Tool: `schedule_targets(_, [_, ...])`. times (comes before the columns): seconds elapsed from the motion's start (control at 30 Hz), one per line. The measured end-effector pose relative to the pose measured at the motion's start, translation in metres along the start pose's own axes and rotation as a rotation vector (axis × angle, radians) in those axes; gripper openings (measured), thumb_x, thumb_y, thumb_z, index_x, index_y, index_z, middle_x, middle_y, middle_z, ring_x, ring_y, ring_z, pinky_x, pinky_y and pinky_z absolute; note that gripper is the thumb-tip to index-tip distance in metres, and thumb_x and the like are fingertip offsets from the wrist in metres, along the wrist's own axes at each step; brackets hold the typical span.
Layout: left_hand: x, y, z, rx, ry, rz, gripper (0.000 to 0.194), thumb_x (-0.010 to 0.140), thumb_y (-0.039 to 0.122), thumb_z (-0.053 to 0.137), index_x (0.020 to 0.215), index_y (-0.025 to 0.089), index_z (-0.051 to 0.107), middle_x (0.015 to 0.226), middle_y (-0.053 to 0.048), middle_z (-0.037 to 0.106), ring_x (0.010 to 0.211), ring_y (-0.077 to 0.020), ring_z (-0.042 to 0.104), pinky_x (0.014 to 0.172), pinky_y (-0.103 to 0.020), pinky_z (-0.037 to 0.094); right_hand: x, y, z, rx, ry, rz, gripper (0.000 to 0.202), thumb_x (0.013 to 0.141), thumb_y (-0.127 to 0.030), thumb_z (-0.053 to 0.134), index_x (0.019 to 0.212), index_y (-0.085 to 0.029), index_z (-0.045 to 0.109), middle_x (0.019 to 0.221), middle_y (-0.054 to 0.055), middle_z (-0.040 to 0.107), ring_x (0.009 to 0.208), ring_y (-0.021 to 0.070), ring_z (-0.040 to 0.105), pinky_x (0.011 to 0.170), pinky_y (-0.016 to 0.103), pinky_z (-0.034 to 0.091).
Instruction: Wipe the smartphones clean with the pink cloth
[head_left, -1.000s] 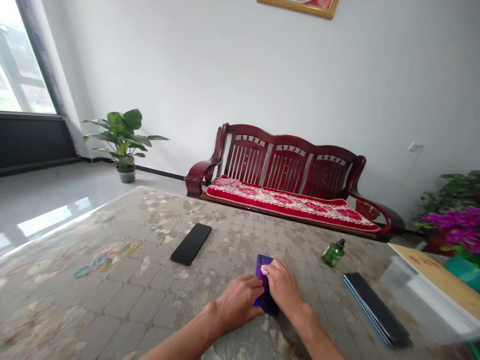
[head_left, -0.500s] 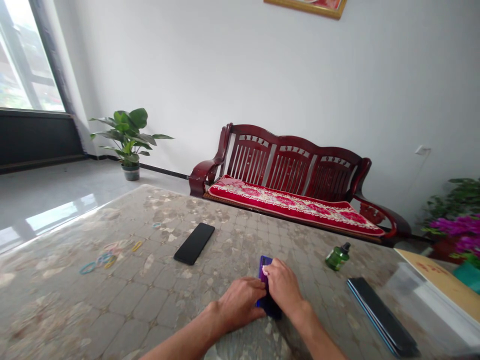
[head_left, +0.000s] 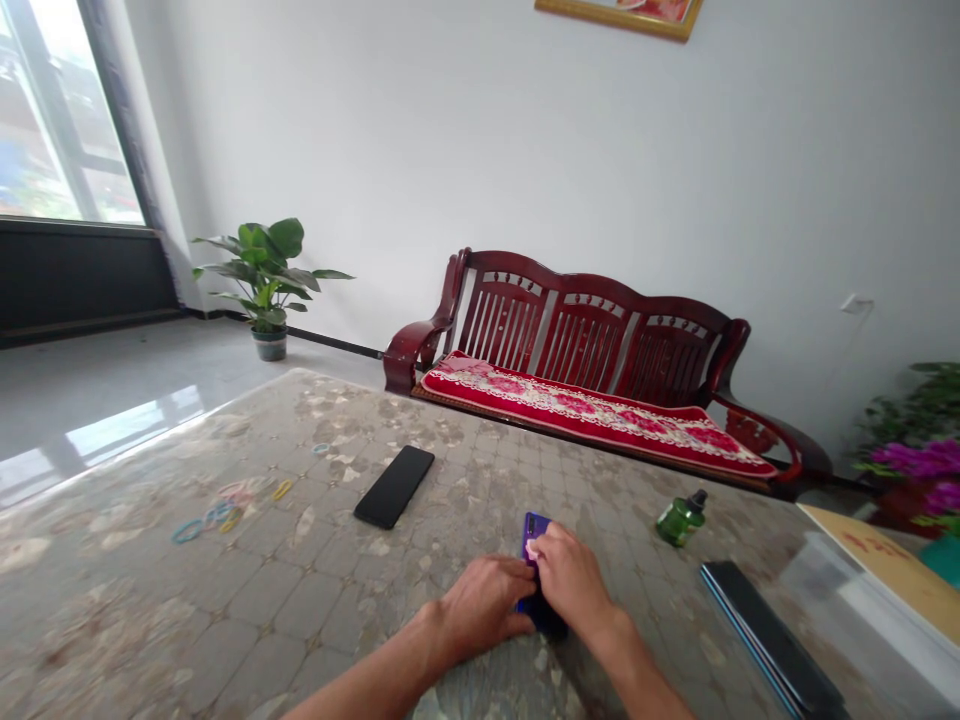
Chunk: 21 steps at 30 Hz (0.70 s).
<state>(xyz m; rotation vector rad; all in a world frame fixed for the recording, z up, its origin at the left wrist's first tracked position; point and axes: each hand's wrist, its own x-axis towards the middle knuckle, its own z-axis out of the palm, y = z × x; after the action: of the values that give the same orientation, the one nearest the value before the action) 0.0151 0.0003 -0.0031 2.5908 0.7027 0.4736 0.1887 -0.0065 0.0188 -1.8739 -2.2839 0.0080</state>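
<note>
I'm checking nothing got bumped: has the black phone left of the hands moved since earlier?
No: the black phone keeps its place against the patterned table; only the view shifted.

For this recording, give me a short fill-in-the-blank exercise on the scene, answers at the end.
The ____ hand pinches a small pale wad against the purple-blue phone.
The black phone lies to the ____ of the other hand.
The small bottle with a dark top is ____.
The floral cover on the wooden bench has a ____ border.
Missing words: right; left; green; red.
</note>
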Motion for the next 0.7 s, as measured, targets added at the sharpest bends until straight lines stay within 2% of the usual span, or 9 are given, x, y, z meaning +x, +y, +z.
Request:
schedule_targets(0.13, [0.000,0.000,0.001,-0.001,0.002,0.007,0.020,0.094,0.040,0.057,0.099,0.023,0.067,0.105,-0.004,0.069,0.103,-0.0218,0.064,0.095,-0.028,0.048,0.000,-0.004,0.001,0.018,-0.010,-0.064,0.030,0.092,-0.013,0.046,0.085,-0.025,0.072,0.094,0.003,0.066,0.094,0.0163,0.059,0.077,0.024,0.037])
schedule_targets(0.3, [0.001,-0.001,0.004,0.007,0.013,-0.005,0.019,0.092,0.039,0.060,0.091,0.021,0.067,0.098,-0.004,0.070,0.097,-0.0212,0.065,0.091,-0.028,0.050,0.025,-0.005,0.005,-0.046,0.010,0.003,0.030,0.095,-0.016,0.044,0.090,-0.024,0.073,0.097,0.004,0.066,0.097,0.0167,0.058,0.082,0.023,0.037])
schedule_targets(0.5, [0.001,-0.003,0.010,0.019,0.025,-0.036,0.017,0.090,0.037,0.063,0.086,0.021,0.066,0.095,-0.003,0.070,0.093,-0.0208,0.066,0.086,-0.027,0.052,0.026,-0.009,0.004,-0.071,-0.051,0.005,0.030,0.094,-0.016,0.045,0.087,-0.022,0.073,0.097,0.006,0.067,0.096,0.0176,0.060,0.080,0.024,0.038])
schedule_targets(0.7, [0.002,0.001,0.008,0.066,0.039,-0.019,0.017,0.091,0.035,0.062,0.083,0.020,0.064,0.093,-0.003,0.069,0.092,-0.0210,0.066,0.086,-0.027,0.051,0.044,0.010,-0.002,-0.085,-0.018,0.063,0.032,0.094,-0.014,0.044,0.093,-0.022,0.074,0.097,0.007,0.067,0.097,0.0176,0.060,0.079,0.025,0.038])
